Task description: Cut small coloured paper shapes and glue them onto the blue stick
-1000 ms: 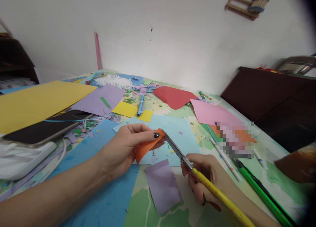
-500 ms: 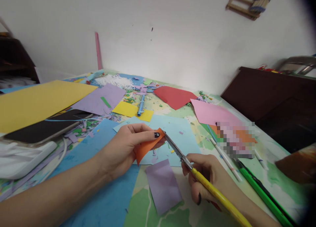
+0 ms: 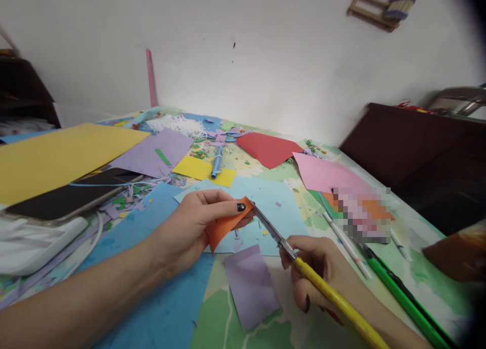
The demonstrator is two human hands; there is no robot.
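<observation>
My left hand (image 3: 201,222) is closed, pinching a small piece of orange paper (image 3: 225,228) between the thumb and fingers. The paper is bent, with one pointed corner hanging down. My right hand (image 3: 315,273) is wrapped round a pair of scissors (image 3: 271,230) with metal blades and a long yellow handle. A bit of red shows beneath that hand. The blade tips meet the paper's upper right corner; whether they cut into it I cannot tell. Below the hands lies a purple paper rectangle (image 3: 252,288). Light blue paper (image 3: 281,207) with small scraps lies behind them.
A large blue sheet (image 3: 152,288) lies under my left forearm. On the left are a phone (image 3: 72,194) and a yellow sheet (image 3: 64,151). Red paper (image 3: 269,149) and pink paper (image 3: 330,171) lie farther back. A green cutter-like tool (image 3: 402,293) lies at right.
</observation>
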